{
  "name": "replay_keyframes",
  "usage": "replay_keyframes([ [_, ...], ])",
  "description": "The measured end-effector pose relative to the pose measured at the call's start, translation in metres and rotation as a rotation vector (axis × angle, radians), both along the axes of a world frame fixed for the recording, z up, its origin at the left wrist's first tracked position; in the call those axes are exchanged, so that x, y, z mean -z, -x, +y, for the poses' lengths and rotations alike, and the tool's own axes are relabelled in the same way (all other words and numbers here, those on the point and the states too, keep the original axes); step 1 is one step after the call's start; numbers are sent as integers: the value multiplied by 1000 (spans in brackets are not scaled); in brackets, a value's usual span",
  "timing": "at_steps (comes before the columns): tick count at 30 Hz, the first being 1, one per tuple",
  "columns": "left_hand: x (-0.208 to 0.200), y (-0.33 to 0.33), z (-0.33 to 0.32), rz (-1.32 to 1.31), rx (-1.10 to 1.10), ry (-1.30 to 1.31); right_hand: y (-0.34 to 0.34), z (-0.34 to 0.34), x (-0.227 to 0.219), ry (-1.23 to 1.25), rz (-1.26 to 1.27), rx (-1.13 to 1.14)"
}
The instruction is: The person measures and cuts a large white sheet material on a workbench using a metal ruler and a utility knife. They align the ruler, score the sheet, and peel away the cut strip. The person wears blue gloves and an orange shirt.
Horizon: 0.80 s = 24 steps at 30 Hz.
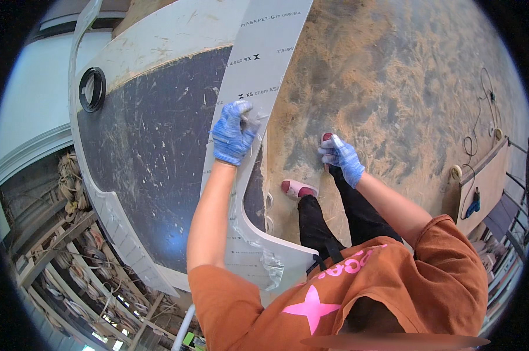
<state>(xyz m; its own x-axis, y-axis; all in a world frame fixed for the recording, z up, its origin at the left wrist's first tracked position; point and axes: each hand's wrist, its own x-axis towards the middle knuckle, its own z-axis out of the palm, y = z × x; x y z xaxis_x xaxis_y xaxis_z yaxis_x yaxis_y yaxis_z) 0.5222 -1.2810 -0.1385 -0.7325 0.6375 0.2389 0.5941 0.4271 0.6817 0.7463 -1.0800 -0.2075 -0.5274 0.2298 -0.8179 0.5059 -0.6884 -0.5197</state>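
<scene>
My left hand (232, 133), in a blue and white work glove, rests over a long light-grey panel (250, 70) covered in printed protective film. Its fingers are bent together near the panel's right edge; whatever they grip is too small to make out. My right hand (341, 159), gloved the same way, hangs in the air to the right of the panel, above the floor. Those fingers are curled in, and I cannot see what, if anything, is between them. Loose, wrinkled clear film (271, 264) shows on the panel's curved near part.
Under the panel lies a dark scuffed tabletop (153, 134) with a pale border. A black ring-shaped roll (92, 89) sits at its left. Bundled strips fill a wooden rack (71, 263) at lower left. A cable (478, 123) and a board-topped stand (485, 178) are at right, on the dusty floor (381, 76).
</scene>
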Motion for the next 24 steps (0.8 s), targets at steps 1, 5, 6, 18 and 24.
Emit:
replay_keyframes([
  [1,-3,0,0,-87,-19,25,0,0,1,-7,-15,19],
  [5,-4,7,7,117,110,150,-5,4,11,35,-10,27],
  [6,-2,7,8,140,110,136,-6,7,14,40,-7,28],
  [18,25,-14,27,110,-404,-217,56,34,-64,-930,434,-368],
  [24,30,-21,33,69,-517,-279,168,14,-94,-1695,816,-812],
])
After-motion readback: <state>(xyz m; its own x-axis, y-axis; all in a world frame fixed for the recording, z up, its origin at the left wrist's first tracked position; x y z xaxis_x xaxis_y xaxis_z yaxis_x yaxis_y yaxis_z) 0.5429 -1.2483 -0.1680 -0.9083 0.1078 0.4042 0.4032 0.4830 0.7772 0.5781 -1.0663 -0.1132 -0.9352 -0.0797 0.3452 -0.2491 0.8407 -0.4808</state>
